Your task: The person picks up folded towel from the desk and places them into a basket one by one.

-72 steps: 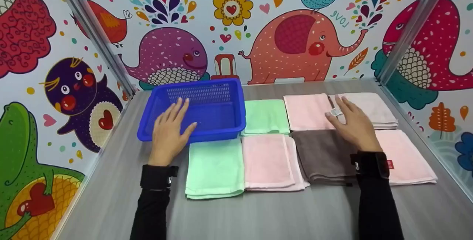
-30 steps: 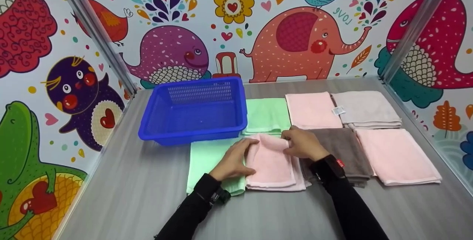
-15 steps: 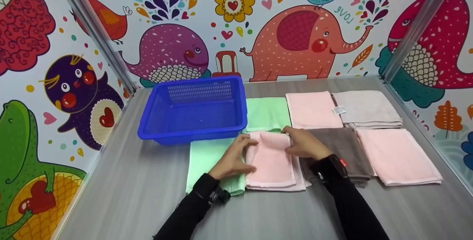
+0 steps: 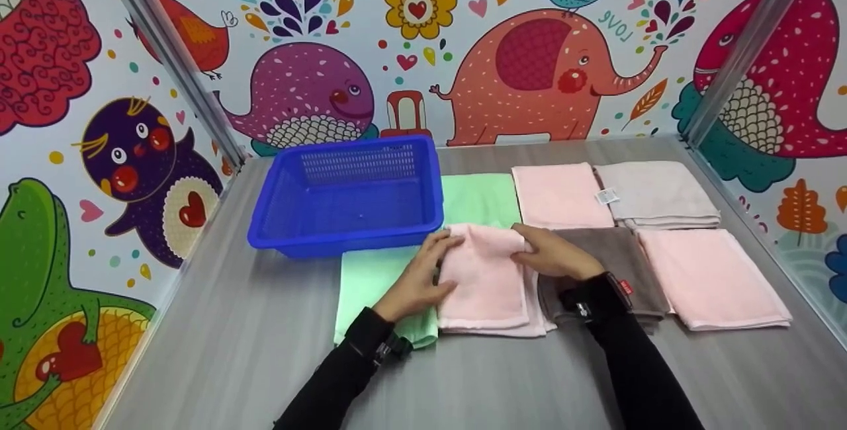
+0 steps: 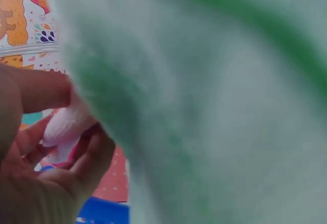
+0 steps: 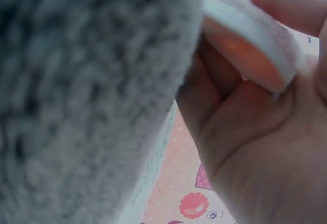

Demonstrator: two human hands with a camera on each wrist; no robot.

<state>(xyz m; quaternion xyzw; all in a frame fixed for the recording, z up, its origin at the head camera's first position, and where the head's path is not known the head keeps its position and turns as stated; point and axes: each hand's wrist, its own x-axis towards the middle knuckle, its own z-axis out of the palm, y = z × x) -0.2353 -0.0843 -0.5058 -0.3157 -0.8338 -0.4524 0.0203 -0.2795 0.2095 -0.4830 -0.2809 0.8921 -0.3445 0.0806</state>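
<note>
Pink towel far edge now higher

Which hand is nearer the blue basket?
Left. The left hand pinches the pink towel just below the blue basket; the right hand grips the towel's far side.

Blue basket blocks the worktop back-left w/ towels packed edge to edge to its right, so free room is prob. just the front strip & left side.
</note>
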